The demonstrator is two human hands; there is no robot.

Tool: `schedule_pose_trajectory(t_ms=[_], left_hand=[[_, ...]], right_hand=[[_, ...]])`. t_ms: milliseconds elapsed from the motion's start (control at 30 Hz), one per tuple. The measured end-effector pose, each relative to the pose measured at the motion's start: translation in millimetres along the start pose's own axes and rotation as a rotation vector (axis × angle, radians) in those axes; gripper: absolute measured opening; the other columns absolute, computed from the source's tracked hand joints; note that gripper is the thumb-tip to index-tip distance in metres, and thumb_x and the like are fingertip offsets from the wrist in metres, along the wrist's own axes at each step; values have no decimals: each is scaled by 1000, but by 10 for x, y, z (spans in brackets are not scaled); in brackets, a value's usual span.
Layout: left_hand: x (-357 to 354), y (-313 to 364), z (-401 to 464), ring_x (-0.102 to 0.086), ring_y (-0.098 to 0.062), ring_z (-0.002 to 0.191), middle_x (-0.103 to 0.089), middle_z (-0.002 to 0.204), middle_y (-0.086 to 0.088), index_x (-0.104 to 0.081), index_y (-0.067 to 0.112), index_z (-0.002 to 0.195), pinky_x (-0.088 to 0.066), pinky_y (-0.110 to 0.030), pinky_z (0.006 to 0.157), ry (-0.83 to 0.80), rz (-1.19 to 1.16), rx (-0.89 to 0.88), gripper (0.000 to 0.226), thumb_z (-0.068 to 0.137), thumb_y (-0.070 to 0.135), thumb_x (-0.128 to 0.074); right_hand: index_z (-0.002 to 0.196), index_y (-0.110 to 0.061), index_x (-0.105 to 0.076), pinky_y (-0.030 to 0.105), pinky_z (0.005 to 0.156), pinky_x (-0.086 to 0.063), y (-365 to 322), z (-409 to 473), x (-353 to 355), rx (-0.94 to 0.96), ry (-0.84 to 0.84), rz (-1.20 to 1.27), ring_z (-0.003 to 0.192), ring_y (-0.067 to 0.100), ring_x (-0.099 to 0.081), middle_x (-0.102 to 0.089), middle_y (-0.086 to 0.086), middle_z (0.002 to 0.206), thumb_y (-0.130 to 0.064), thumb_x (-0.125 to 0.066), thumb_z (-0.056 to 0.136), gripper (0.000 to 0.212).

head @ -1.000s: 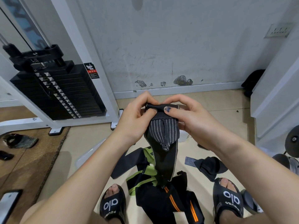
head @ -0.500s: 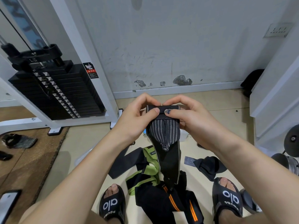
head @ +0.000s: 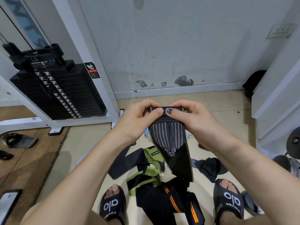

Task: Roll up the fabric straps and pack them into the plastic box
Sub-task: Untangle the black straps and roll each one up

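Floor: I see loose straps heaped between the slippered feet. Striped strap: held mid-air above them, tail hanging. Left hand, right hand: fingers and thumbs pinch its rolled top edge.

Both forearms reaching up from the lower corners to mid-frame; left hand and right hand side by side, fingers curled, thumbs nearly touching, pinching the top edge of a strap
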State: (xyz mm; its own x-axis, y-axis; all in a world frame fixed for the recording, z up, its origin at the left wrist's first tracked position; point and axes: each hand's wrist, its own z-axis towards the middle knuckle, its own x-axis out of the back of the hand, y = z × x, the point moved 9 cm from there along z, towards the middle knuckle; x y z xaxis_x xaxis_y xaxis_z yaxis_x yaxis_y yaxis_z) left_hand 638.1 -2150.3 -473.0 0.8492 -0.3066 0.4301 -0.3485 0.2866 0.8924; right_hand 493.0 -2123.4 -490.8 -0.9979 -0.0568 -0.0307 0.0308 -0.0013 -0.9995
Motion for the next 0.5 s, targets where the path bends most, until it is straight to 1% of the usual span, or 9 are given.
schedule_pose_trajectory(t_ms=[33,100,133,167,233,300,367,433,500], left_hand=[[-21,-11,-7,-63,-13,76,-69,80,5,-74,26,96,-51,-38,76,-21,-23,15,12,94,35,-66],[-58,-31,-19,-59,-15,74,-64,77,0,-71,27,94,-48,-39,72,-56,-83,43,16,88,40,-65],[-66,-24,-21,-56,-15,73,-61,75,0,-69,27,94,-46,-38,70,-70,-100,43,15,87,40,-66],[-68,-15,-21,-53,-12,71,-58,72,4,-68,25,95,-44,-35,68,-73,-106,39,12,88,36,-67],[-74,-21,-24,-49,-6,65,-54,64,13,-65,18,99,-40,-30,64,-68,-127,50,2,97,17,-66],[-85,-28,-28,-48,-4,62,-54,61,17,-61,14,100,-40,-27,64,-53,-146,70,10,99,5,-60],[-79,-20,-27,-48,-8,65,-54,63,16,-60,16,99,-39,-30,64,-32,-153,68,9,97,8,-63],[-69,15,-27,-47,-12,68,-53,68,10,-60,18,98,-37,-32,64,-13,-141,45,8,93,12,-63],[-46,48,-26,-46,-11,68,-52,69,9,-59,20,94,-37,-28,63,13,-131,12,18,96,2,-60]], right_hand=[[90,-15,-76,20,65,-50,-14,2,6,10,5,-7,73,13,-66,-71,5,81,-7,-68,95,13],[88,-17,-76,18,63,-49,-36,7,20,28,13,-13,70,9,-65,-71,1,78,-6,-69,94,14],[88,-17,-75,18,63,-49,-40,7,23,35,13,-18,70,9,-64,-70,-1,77,-5,-69,94,14],[89,-17,-75,19,64,-49,-44,7,20,41,11,-28,71,9,-64,-70,-1,77,-5,-69,94,14],[90,-18,-75,25,69,-51,-52,7,12,52,9,-45,75,13,-63,-70,0,80,-5,-70,94,14],[89,-19,-75,28,71,-50,-51,6,17,50,23,-31,75,14,-63,-69,1,80,-4,-71,93,16],[89,-19,-75,33,74,-49,-45,4,26,44,37,-14,77,16,-63,-68,3,80,-4,-71,93,16],[89,-19,-75,40,80,-48,-24,5,31,29,38,2,82,20,-63,-68,5,82,-4,-72,92,16],[92,-17,-74,43,84,-50,16,5,17,-15,16,44,85,21,-66,-69,5,84,-4,-72,92,13]])
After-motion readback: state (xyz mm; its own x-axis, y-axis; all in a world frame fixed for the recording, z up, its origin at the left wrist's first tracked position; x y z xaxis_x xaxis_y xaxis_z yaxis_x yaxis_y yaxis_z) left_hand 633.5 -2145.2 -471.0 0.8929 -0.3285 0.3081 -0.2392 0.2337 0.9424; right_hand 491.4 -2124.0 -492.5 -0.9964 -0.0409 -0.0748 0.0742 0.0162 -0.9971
